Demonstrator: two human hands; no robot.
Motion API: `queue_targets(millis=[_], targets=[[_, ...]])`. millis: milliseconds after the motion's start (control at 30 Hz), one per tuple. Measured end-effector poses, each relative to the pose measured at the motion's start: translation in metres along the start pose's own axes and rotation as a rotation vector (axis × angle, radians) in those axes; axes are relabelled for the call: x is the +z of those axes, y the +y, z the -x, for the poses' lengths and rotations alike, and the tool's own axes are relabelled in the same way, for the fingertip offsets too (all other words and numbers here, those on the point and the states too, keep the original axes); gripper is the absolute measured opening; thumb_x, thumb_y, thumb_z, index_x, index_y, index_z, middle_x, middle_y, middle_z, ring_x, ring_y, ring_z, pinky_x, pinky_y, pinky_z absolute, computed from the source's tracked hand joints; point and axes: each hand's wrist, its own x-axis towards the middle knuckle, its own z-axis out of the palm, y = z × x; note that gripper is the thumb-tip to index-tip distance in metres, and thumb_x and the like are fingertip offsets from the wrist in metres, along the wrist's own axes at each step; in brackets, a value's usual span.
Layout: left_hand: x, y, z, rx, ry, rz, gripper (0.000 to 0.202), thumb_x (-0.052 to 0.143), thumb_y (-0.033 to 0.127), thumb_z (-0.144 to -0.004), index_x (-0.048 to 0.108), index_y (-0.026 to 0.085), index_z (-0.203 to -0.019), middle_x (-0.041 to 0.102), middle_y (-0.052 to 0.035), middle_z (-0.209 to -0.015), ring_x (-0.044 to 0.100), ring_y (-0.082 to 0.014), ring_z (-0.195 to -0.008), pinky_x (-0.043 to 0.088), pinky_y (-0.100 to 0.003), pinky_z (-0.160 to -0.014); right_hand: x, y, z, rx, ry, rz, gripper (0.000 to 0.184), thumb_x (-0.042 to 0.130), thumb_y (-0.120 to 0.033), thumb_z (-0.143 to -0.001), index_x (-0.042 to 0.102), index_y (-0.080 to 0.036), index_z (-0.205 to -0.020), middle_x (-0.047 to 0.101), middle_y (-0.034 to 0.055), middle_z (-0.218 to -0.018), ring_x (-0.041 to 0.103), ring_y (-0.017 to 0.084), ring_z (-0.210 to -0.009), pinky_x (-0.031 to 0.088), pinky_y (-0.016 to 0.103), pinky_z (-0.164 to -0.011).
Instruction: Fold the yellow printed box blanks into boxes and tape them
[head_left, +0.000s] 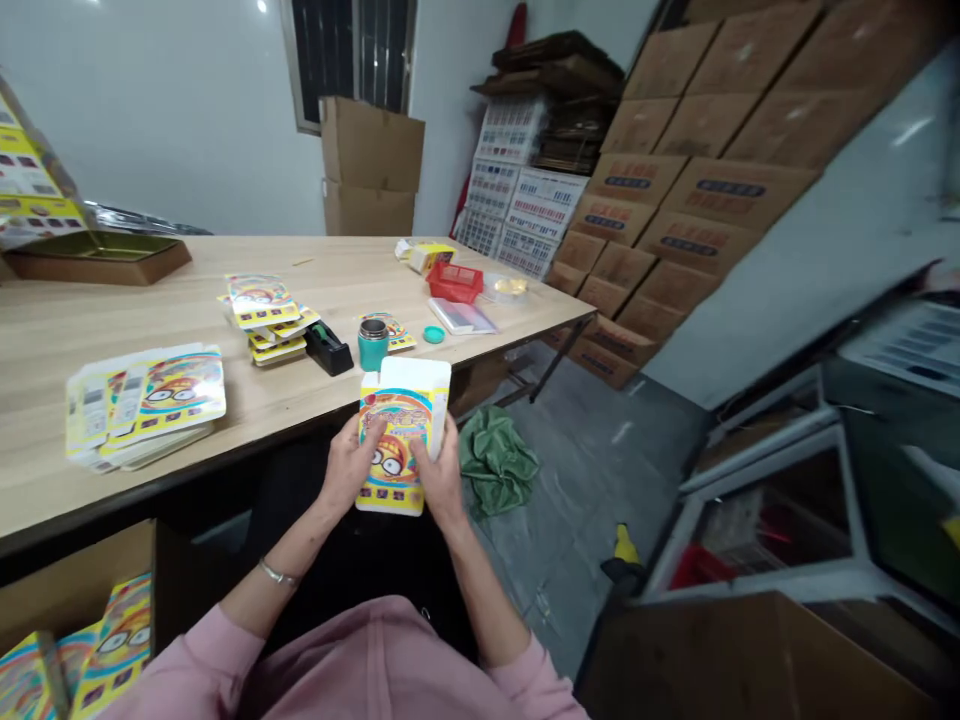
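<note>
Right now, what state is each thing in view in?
carton: folded up, top flap open, held in both hands.
left hand: gripping the carton's left side.
right hand: gripping its right side.
flask: upright, looks uncapped.
cap: lying loose beside the flask.
carton blanks: flat, stacked.
green cloth: crumpled on the floor.

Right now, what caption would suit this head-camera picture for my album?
Left hand and right hand hold a colourful carton before a wooden table bearing stacks of flat cartons.
</note>
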Motion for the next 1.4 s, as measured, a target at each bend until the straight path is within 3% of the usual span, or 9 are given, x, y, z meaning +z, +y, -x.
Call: queue_targets(millis=[167,267,400,567,733,867,1067,1267,1400], targets=[[0.013,-0.004,-0.008,-0.007,-0.094,0.062,0.049,0.067,0.059,-0.078,0.067,0.015,-0.1,0.076,-0.0084,-0.094,0.073,-0.0273,-0.084,0.058,-0.033,-0.071,0.005,0.006,-0.006,0.084,0.042,-0.017,0.036,0.066,-0.049,-0.079,0.061,-0.019,-0.098,0.074,0.0075,-0.097,0.07,0.024,-0.087,0.057,0.034,-0.075],[0.01,-0.006,-0.015,-0.044,-0.216,0.169,0.054,0.067,0.057,-0.079,0.061,0.015,-0.113,0.075,-0.0102,-0.104,0.073,-0.0273,-0.088,0.06,-0.035,-0.073,-0.003,0.003,-0.016,0.069,-0.07,-0.026,0.044,0.066,-0.048,-0.081,0.059,-0.018,-0.112,0.072,0.0083,-0.102,0.07,0.022,-0.087,0.057,0.033,-0.074],[0.006,-0.011,-0.013,0.026,-0.296,0.169,0.068,0.066,0.052,-0.083,0.042,0.018,-0.137,0.063,-0.0144,-0.13,0.068,-0.0281,-0.108,0.059,-0.038,-0.085,-0.018,-0.002,-0.024,-0.125,-0.086,-0.069,0.076,0.071,-0.039,-0.079,0.034,-0.022,-0.143,0.062,0.0089,-0.119,0.068,0.017,-0.09,0.057,0.029,-0.075],[0.008,-0.024,-0.008,0.102,-0.342,0.103,0.083,0.055,0.05,-0.091,0.006,0.026,-0.154,0.051,-0.0154,-0.144,0.062,-0.0267,-0.119,0.058,-0.038,-0.09,-0.035,0.004,-0.025,-0.187,-0.246,-0.064,0.058,0.065,-0.037,-0.087,0.044,-0.025,-0.14,0.062,0.007,-0.115,0.066,0.016,-0.091,0.055,0.028,-0.078],[0.013,-0.037,-0.007,0.148,-0.395,0.13,0.074,0.062,0.052,-0.085,0.031,0.025,-0.146,0.056,-0.0136,-0.138,0.064,-0.026,-0.113,0.058,-0.039,-0.089,-0.053,0.015,-0.024,-0.204,-0.299,0.0,0.061,0.067,-0.036,-0.085,0.045,-0.026,-0.141,0.066,0.0051,-0.113,0.066,0.02,-0.096,0.054,0.033,-0.086],[0.011,-0.039,-0.008,0.092,-0.442,0.119,0.052,0.069,0.048,-0.08,0.052,0.023,-0.122,0.068,-0.0081,-0.111,0.069,-0.0231,-0.097,0.059,-0.035,-0.081,-0.065,0.014,-0.024,-0.231,-0.328,0.117,0.043,0.067,-0.037,-0.084,0.06,-0.024,-0.124,0.068,0.0042,-0.111,0.066,0.02,-0.093,0.052,0.033,-0.086],[0.005,-0.046,-0.015,0.12,-0.375,-0.008,0.034,0.064,0.051,-0.081,0.063,0.02,-0.095,0.066,-0.0033,-0.091,0.064,-0.017,-0.075,0.053,-0.027,-0.066,-0.063,0.011,-0.028,-0.236,-0.338,0.221,0.022,0.062,-0.041,-0.085,0.069,-0.022,-0.093,0.066,0.0022,-0.088,0.058,0.016,-0.075,0.048,0.028,-0.071],[0.004,-0.068,-0.009,0.16,-0.314,-0.075,0.032,0.059,0.048,-0.086,0.067,0.018,-0.081,0.066,-0.006,-0.107,0.062,-0.0196,-0.096,0.049,-0.027,-0.083,-0.053,0.032,-0.023,-0.182,-0.301,0.105,0.024,0.061,-0.039,-0.084,0.064,-0.02,-0.07,0.063,0.0034,-0.087,0.059,0.017,-0.082,0.047,0.027,-0.072],[0.004,-0.078,-0.002,-0.013,-0.339,0.162,0.03,0.068,0.047,-0.081,0.067,0.017,-0.086,0.066,-0.0062,-0.108,0.063,-0.0178,-0.089,0.051,-0.026,-0.074,-0.052,0.046,-0.017,-0.004,-0.25,-0.096,0.025,0.071,-0.039,-0.075,0.063,-0.022,-0.093,0.062,-0.0012,-0.083,0.058,0.014,-0.074,0.047,0.025,-0.069]])
